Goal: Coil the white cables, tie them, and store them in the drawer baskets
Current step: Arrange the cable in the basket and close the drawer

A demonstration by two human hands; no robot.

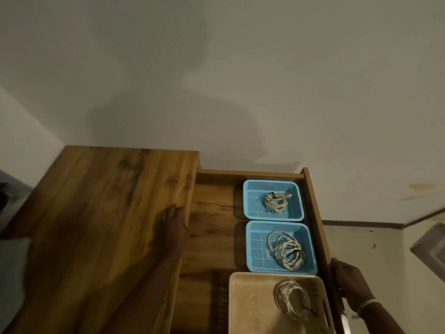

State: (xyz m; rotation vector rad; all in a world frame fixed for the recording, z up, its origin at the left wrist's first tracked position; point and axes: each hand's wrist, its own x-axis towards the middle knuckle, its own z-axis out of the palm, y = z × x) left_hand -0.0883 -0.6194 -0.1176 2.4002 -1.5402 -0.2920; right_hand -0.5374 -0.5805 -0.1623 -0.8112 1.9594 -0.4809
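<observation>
Inside, two blue baskets (248, 203), coiled cables (277, 201), beige basket (240, 302)

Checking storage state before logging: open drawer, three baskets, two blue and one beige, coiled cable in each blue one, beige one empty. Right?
Not quite. The head view shows the beige basket also holds a coiled cable. The rest stands: the drawer is open, and the far blue basket and near blue basket each hold a coil.

Wood drawer (315, 213), grainy; blue plastic mesh baskets (250, 201); beige plastic tray (243, 309).
</observation>
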